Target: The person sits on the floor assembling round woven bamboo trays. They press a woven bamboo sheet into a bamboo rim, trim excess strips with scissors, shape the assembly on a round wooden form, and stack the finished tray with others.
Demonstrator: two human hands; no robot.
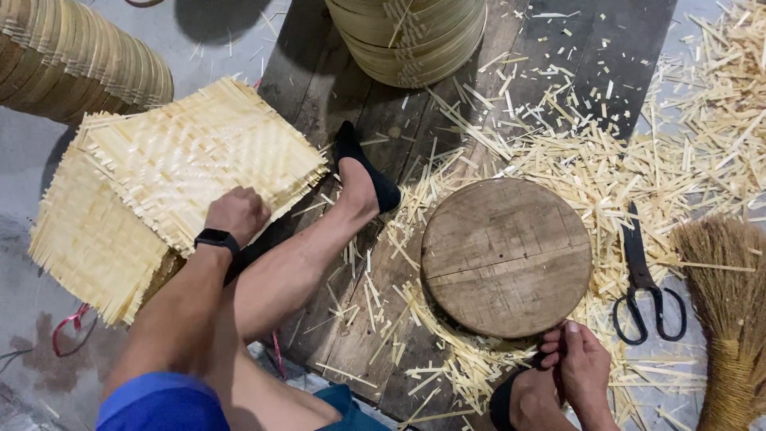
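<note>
Left hand is reaching out with the arm stretched, fingers curled down onto the edge of the top woven mat on the stack at the left, gripping it. Right hand is down by the right foot, fingers pinched together near the round wooden board; can't tell what it's holding, too small. The mat is pale, flat, square-ish, with frayed strip ends. Black scissors lie just right of the board.

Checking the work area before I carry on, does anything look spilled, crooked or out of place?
Pale bamboo offcuts are strewn over the dark floorboards around the round wooden block. The woven mats the left hand grips are stacked askew. Black scissors lie among the scraps.
</note>
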